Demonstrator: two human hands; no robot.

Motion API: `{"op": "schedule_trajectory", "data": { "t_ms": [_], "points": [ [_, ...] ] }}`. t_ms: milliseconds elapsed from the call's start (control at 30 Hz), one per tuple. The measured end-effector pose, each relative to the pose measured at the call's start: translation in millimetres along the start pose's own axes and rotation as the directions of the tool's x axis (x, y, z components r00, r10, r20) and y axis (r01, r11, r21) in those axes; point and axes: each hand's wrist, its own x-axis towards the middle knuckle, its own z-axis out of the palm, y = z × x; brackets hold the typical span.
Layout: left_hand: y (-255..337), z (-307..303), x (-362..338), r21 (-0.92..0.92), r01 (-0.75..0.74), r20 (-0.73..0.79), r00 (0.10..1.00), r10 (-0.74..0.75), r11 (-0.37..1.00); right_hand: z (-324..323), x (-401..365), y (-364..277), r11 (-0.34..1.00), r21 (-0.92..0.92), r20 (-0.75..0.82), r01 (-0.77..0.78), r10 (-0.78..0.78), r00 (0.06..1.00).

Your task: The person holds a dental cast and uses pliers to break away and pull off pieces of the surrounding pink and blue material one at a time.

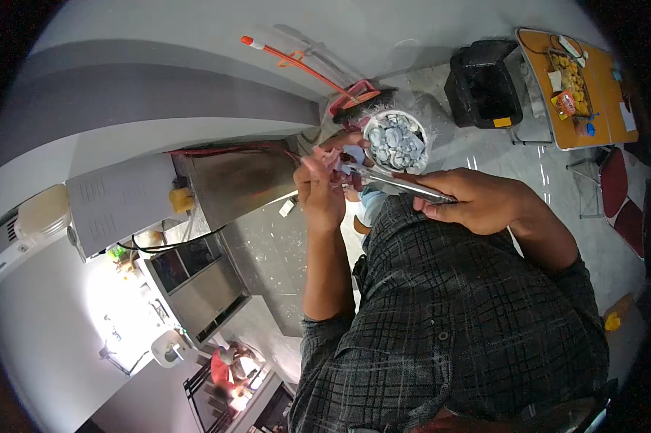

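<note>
My right hand (477, 198) is closed around a long, shiny metallic tool (412, 187), whose narrow end points left toward my other hand. My left hand (319, 193) is raised, its fingers closed on a crumpled pink piece (328, 157). Beside it, near the tool's tip, is a small pale blue piece (354, 153); what supports it is unclear. Just beyond stands a round white bucket (425, 137) holding several grey-white, rounded pieces (396, 141). A skin-coloured shape (352, 140) lies between my left hand and the bucket, too unclear to identify.
A black bin (484, 90) stands beyond the bucket, near a wooden table (606, 72) with a food tray (569, 76). An orange-handled broom (304, 67) leans at the wall. A metal-topped surface (242, 180) is left. A person in red (221, 368) is far off, lower left.
</note>
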Motion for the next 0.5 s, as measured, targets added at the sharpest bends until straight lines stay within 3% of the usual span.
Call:
{"op": "schedule_trajectory", "data": {
  "t_ms": [67,133,233,367,433,467,500],
  "points": [
    [4,1,1,0.080,-0.035,0.029,0.999,0.033,0.996,0,1,-3,0.999,-0.003,0.013,-0.033,0.033,0.999],
    [7,-1,0,0.102,0.089,0.050,0.994,-0.095,0.991,-1,1,-5,0.998,-0.007,0.028,-0.065,0.066,0.997],
    [14,-3,-3,0.183,0.143,0.098,0.982,-0.163,0.973,-1,0,-3,0.973,0.102,0.072,-0.206,0.199,0.977],
    [8,-11,1,0.201,0.106,0.218,0.964,-0.150,0.974,1,0,11,0.948,0.189,0.142,-0.257,0.232,0.962],
    [5,-3,1,0.080,0.009,0.081,0.997,-0.015,0.997,1,0,12,0.944,0.223,0.134,-0.244,0.218,0.967],
    [4,-3,2,0.080,0.006,0.082,0.997,-0.012,0.997,1,0,13,0.937,0.248,0.122,-0.246,0.221,0.968],
    [3,-2,2,0.235,-0.138,0.032,0.990,0.135,0.962,0,0,14,0.930,0.272,0.112,-0.247,0.225,0.968]
  ]
}}
